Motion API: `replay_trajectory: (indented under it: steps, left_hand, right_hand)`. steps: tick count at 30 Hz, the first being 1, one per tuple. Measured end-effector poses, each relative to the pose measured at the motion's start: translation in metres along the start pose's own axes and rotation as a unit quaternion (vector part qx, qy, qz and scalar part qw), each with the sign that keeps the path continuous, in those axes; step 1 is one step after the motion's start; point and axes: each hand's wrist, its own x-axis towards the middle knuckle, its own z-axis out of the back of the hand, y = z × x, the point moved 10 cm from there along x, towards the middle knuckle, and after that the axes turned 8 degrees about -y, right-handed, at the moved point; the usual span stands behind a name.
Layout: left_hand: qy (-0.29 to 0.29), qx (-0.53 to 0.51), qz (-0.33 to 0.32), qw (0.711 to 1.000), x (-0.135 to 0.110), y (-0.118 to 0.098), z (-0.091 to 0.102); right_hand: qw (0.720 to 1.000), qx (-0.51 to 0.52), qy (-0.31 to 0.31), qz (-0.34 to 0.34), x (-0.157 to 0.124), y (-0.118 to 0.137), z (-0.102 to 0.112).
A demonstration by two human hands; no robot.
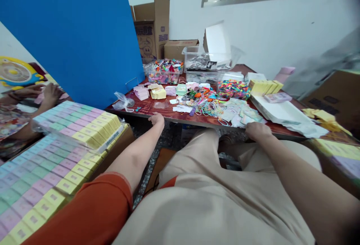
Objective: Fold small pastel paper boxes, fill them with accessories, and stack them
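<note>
I sit back from a dark red wooden table (157, 107) with both arms stretched out to its near edge. My left hand (156, 119) curls over the table edge, fingers closed on it. My right hand (256, 130) grips the same edge farther right, just below a heap of pale printed cards (239, 113). Behind the cards lies a tangle of colourful cords and small trinkets (201, 100). Neither hand holds a loose object.
Trays of small pastel boxes (78, 123) fill the left side. A blue divider board (73, 35) stands behind them, with another person's arm (46, 99) beyond. Clear bins (165, 72), cardboard cartons (152, 26), yellow card stacks (264, 86) and white paper bags (281, 112) crowd the table.
</note>
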Motion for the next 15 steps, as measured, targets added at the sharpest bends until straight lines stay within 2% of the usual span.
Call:
replay_trajectory:
  steps: [4, 8, 11, 15]
  left_hand:
    - [-0.013, 0.034, -0.047, 0.998, -0.012, 0.002, 0.019]
    - [-0.01, 0.054, -0.171, 0.984, -0.031, -0.011, 0.035]
    - [0.047, 0.068, -0.284, 0.955, -0.035, -0.039, 0.025]
    - [0.131, 0.088, -0.371, 0.915, -0.021, -0.076, -0.009]
  right_hand:
    - [1.0, -0.012, 0.008, -0.011, -0.008, -0.002, -0.001]
    - [0.999, -0.021, -0.026, -0.01, -0.019, -0.001, 0.0]
    - [0.997, -0.034, -0.063, -0.005, -0.027, 0.001, 0.002]
    - [0.995, -0.043, -0.088, -0.004, -0.031, 0.002, 0.004]
